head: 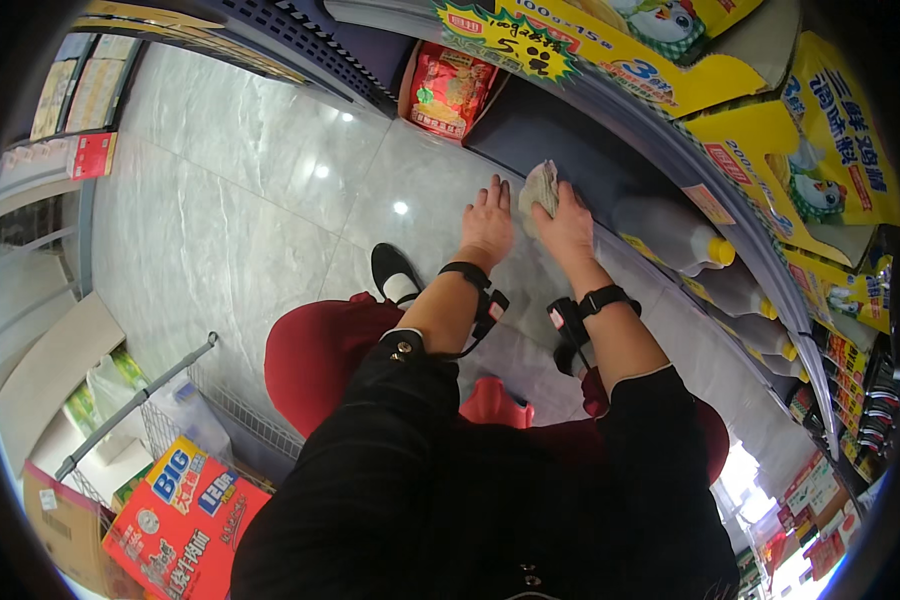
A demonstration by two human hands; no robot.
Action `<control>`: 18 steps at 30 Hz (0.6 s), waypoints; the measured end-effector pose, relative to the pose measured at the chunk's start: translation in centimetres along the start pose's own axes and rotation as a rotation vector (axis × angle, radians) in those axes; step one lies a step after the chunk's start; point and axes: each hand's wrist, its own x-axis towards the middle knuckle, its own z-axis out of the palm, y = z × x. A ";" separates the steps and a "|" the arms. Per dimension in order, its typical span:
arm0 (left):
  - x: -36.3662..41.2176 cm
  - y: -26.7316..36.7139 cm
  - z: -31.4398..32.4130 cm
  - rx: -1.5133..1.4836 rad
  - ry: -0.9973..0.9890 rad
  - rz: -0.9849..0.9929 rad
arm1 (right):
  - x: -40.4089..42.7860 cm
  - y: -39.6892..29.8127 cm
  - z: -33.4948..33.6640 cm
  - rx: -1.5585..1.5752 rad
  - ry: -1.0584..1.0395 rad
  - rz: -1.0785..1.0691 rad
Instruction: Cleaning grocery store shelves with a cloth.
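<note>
My right hand [568, 225] grips a folded pale cloth [538, 193] at the front edge of the dark bottom shelf [532, 124]. Thumb and fingers close around the cloth's right side. My left hand [489, 225] is just to the left, above the tiled floor, with its fingers stretched forward and nothing in it. Farther along the bottom shelf stands an open carton of red packets [451, 88]. On the shelf to the right of my right hand are several large bottles with yellow caps [675, 236].
Yellow cartons of seasoning bags [750, 142] fill the shelf above, whose price-strip edge [645, 112] overhangs the bottom shelf. Behind me at left is a wire cart [225, 405] beside a red instant-noodle box [187, 517]. A small red stool [495, 401] is beneath me.
</note>
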 end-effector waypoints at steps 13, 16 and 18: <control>0.8 -0.6 0.0 0.070 0.037 0.092 | -3.5 4.1 1.4 -0.123 -0.137 0.028; 0.9 -0.6 0.0 0.087 0.047 0.099 | -3.6 3.8 1.2 -0.115 -0.128 0.023; 0.8 -0.7 -0.1 0.085 0.059 0.103 | -3.9 3.6 1.2 -0.124 -0.133 0.012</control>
